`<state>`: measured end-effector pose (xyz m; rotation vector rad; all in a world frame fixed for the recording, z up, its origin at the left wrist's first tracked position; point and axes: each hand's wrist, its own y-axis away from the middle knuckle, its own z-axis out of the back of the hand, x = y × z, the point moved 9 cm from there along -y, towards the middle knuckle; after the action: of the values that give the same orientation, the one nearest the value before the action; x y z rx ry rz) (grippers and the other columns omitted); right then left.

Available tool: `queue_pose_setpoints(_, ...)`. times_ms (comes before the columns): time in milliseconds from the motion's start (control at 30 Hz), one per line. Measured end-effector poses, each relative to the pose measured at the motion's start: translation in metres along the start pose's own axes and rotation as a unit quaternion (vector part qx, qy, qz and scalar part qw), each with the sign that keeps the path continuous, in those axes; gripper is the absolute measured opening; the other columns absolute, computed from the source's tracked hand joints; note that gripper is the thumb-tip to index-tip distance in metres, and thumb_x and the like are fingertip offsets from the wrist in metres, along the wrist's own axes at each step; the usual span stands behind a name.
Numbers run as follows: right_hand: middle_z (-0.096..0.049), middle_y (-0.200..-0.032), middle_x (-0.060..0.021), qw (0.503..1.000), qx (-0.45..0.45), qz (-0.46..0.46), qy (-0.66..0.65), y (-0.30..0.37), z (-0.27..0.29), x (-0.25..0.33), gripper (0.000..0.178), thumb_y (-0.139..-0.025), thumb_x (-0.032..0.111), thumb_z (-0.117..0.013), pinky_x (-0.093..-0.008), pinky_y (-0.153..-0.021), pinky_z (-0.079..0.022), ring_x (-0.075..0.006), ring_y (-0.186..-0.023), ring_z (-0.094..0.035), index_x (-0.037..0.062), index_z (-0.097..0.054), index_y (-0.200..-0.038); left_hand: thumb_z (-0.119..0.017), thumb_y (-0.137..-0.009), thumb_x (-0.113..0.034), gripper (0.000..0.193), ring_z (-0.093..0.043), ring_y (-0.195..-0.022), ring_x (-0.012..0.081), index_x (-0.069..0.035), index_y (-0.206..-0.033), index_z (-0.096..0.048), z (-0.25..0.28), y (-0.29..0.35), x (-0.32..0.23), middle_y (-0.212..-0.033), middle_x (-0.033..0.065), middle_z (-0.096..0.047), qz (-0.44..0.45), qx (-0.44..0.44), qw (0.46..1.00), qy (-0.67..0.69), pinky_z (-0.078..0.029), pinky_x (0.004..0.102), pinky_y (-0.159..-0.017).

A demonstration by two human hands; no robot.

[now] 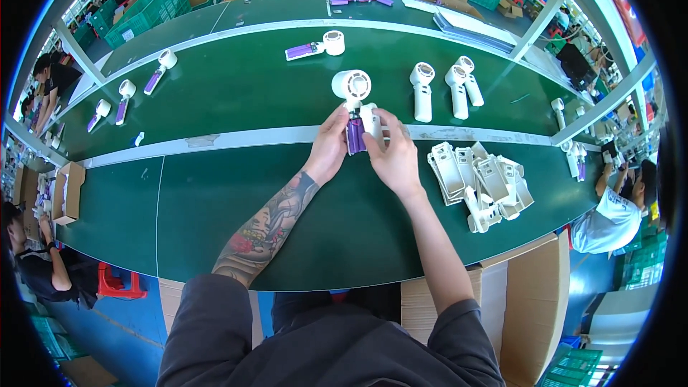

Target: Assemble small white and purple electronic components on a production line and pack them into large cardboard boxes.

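A white handheld fan [351,85] is held upright in front of me, its handle uncovered and a purple battery-like block [355,136] showing inside. My left hand [329,149] grips the handle from the left side, fingers closed round it. Against the handle's right edge, my right hand [395,159] pinches a white handle cover [373,122], tilted slightly away from the purple block. Right of my hands lies a pile of white handle shells [494,178]. Beyond, several closed white fans [423,93] rest on the green belt [244,86].
More fans with purple blocks exposed lie on the belt, such as one fan [333,43] farther back. A pale rail [251,137] separates belt and green table [215,208]. A cardboard box [534,294] stands below the right edge. Co-workers sit at both sides and opposite.
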<state>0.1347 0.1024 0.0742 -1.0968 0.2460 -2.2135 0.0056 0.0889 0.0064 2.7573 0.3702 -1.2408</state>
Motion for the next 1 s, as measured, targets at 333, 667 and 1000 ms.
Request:
queue_pose_setpoints(333,-0.065,-0.122,-0.0197,0.991,-0.1,0.018,-0.082,0.006,-0.024,-0.001,0.064,-0.085,0.009,-0.067,-0.0393,-0.081,-0.057,-0.0358,-0.098,-0.069,0.0107,-0.047,-0.146,-0.05,-0.106,-0.021,0.04,-0.061,-0.105,0.0153,-0.001,-0.141,-0.048,-0.01,0.003,-0.009,-0.121,0.0124,-0.063,-0.04,0.054,0.987,-0.143,-0.049,0.0277,-0.091)
queue_pose_setpoints(667,-0.067,-0.116,-0.018,0.986,-0.003,-0.031,-0.162,0.001,-0.04,-0.019,0.062,-0.087,0.005,-0.065,-0.0343,-0.084,-0.055,-0.0292,-0.096,-0.068,0.0044,-0.045,-0.146,-0.058,-0.101,-0.018,0.044,-0.064,-0.101,0.021,0.001,-0.138,-0.044,-0.019,0.011,-0.023,-0.119,0.0162,-0.064,-0.182,0.087,0.891,-0.408,-0.052,0.0322,-0.086)
queue_pose_setpoints(1000,-0.067,-0.105,-0.015,0.807,0.129,-0.253,-0.518,0.003,-0.054,-0.038,0.051,-0.092,0.004,-0.058,-0.0283,-0.077,-0.051,-0.0189,-0.087,-0.063,0.0018,-0.048,-0.142,-0.06,-0.096,-0.017,0.034,-0.064,-0.097,0.0275,0.002,-0.124,-0.055,0.04,-0.044,-0.041,-0.108,0.0177,-0.066,-0.027,0.008,0.861,-0.507,-0.053,0.0374,-0.082)
